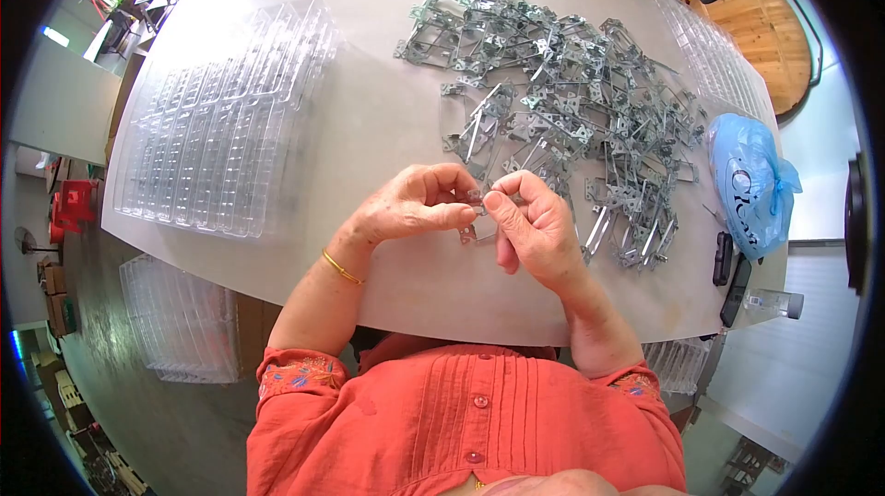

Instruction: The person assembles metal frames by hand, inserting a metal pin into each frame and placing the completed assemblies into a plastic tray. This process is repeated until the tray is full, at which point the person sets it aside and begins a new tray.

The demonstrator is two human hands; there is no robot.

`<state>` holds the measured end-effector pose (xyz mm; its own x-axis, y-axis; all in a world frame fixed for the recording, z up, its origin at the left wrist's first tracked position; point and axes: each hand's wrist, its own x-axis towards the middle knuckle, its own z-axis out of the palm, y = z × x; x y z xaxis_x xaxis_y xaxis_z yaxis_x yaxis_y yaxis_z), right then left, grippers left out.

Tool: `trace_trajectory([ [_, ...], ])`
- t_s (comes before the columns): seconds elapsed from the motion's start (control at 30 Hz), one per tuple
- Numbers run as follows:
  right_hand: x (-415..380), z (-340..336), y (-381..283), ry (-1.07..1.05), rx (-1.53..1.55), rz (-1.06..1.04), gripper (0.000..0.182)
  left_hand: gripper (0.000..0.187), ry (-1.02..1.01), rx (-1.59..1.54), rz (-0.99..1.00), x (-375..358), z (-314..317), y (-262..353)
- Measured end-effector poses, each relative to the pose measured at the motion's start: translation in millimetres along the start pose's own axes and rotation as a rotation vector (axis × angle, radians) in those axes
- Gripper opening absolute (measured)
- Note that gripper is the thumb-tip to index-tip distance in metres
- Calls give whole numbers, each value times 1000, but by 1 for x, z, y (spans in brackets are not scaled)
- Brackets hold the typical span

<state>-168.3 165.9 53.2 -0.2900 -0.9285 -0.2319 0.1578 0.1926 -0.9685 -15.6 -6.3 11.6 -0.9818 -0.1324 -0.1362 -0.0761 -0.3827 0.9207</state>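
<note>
worktop: the big pale top [364, 118] holds nearly all of it, and the person sits close up, maybe so both arms reach with no stretch.
metal heap: lots of thin gray metal parts [590, 100] lie in a messy pile just past the hands, a bit to the right. it looks put there to be easy to grab from.
clear trays: a stack of see-through plastic trays [217, 118] sits on the left, apart from the heap. flat trays sit well on top of each other, so they likely take less room.
blue bag: a tied bag [751, 187] is at the right edge, probably to be out of the way.
left hand: it [415, 206] is nearly closed, with thumb and fingertips pinching a bit of metal.
right hand: it [535, 224] is curled, thumb and finger pinching at the same bit from the other side, maybe to keep it steady.
small metal piece: it [477, 198] is between the two hands, over the worktop, near the heap. fingers hide most of it, so i can't tell its shape.
</note>
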Motion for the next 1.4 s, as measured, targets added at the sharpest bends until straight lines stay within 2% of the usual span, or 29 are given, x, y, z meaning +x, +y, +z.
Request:
trace_trajectory([
  [0.07, 0, 0, 0, -15, -33, 21, 19, 31, -10, 15, -20, -1, 1, 2],
  [0.17, 2, 3, 2, 59, -67, -74, 15, 34, -55, 122, -61, -1, 1, 4],
  [0.27, 3, 0, 4, 111, 60, -57, 13, 38, -120, 234, -66, 0, 0, -2],
  [0.33, 5, -3, 6, 208, 153, -201, 9, 38, -84, 109, 5, 0, 2, -5],
  [0.37, 4, -3, 6, 209, 153, -201, 9, 38, -85, 110, 4, -2, 1, -3],
  [0.43, 3, -3, 3, 246, 226, -281, 8, 36, 42, -81, -60, -4, -2, 3],
  [0.47, 2, -1, 2, 246, 226, -282, 8, 26, 65, -119, 5, -4, -1, 2],
  [0.6, 1, 6, 6, 280, 118, -421, 10, 33, 52, -324, 75, -2, -2, 1],
  [1.07, 9, 10, 24, 293, -202, -667, 16, 32, 21, -360, 85, -4, -1, 2],
  [1.13, 10, 9, 24, 360, -443, -792, 16, 33, 9, -364, 87, -4, -1, 1],
  [1.23, 10, 8, 23, 407, -567, -835, 15, 42, 29, -278, 135, -4, -1, -3],
  [1.37, 6, 8, 17, 439, -622, -764, 12, 45, 58, -196, 168, -2, -2, -3],
  [1.4, 4, 7, 16, 408, -600, -638, 12, 46, 57, -187, 178, -1, -3, -4],
])
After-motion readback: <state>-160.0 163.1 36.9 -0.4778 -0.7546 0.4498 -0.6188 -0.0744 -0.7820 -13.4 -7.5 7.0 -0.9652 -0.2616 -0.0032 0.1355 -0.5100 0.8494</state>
